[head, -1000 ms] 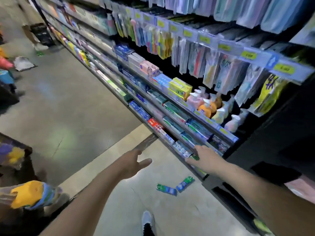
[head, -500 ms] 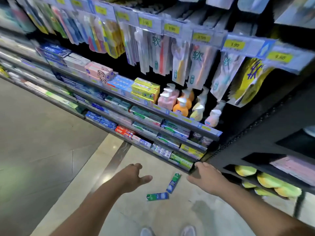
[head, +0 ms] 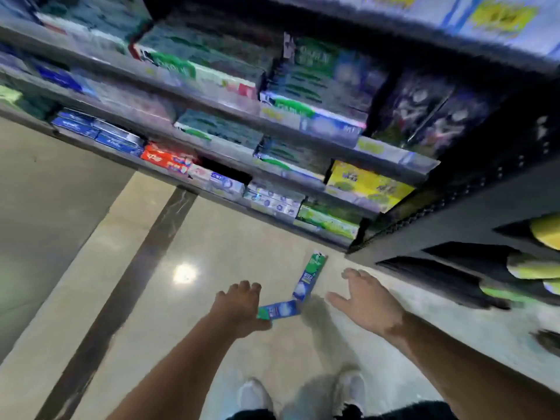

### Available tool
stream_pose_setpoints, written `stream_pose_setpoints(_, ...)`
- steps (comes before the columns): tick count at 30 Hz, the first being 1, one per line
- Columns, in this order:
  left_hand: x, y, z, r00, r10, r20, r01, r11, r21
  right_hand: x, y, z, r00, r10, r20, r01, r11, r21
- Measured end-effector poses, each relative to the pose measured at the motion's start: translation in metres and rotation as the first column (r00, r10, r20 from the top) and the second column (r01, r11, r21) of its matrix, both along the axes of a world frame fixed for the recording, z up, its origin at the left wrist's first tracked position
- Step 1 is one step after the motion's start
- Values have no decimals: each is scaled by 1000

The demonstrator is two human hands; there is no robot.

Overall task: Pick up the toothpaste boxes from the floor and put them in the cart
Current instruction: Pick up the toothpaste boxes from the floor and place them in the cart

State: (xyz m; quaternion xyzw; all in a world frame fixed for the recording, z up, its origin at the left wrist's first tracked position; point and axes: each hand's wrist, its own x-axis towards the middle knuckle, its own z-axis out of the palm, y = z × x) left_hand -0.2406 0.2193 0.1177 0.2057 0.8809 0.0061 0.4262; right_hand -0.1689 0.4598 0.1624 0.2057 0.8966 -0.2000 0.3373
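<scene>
Two toothpaste boxes lie on the pale floor (head: 212, 247) in front of the shelf unit (head: 303, 165), both bare hands reaching down over them.

Nearer box (head: 278, 310) and upright box (head: 309, 275), both green-blue-white, meet at one corner in an L; their printing is too blurred to read, as are the shelf labels. Left hand (head: 239, 304) covers the nearer box's end, fingers loosely curled, grip unclear. Right hand (head: 365, 300) hovers spread beside the upright box, holding nothing.

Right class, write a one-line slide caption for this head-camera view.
Both hands, left hand and right hand, reach down toward two toothpaste boxes lying on the shop floor beside stocked shelves.
</scene>
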Motion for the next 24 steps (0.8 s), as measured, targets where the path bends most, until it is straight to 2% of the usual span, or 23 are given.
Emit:
stream_pose_setpoints(5,3,-2,-160,993,-115,9,116,993,-23,2,1,-146,999,-15,39,14,1000,22)
stream_pose_setpoints(11,6,7,-279,966,-256,-33,256,967,-15,6,1,-258,999,-23,31,21,997,75)
stream_pose_setpoints(18,18,8,-339,929,-370,-15,370,929,-8,2,12,-296,995,-96,12,93,987,131)
stream_pose_setpoints(21,18,11,-343,900,-423,-104,424,906,-16,-2,13,-306,992,-128,16,126,984,123)
stream_pose_setpoints(24,8,7,-334,926,-356,-125,361,932,18,-11,13,-318,983,-181,1,181,981,77)
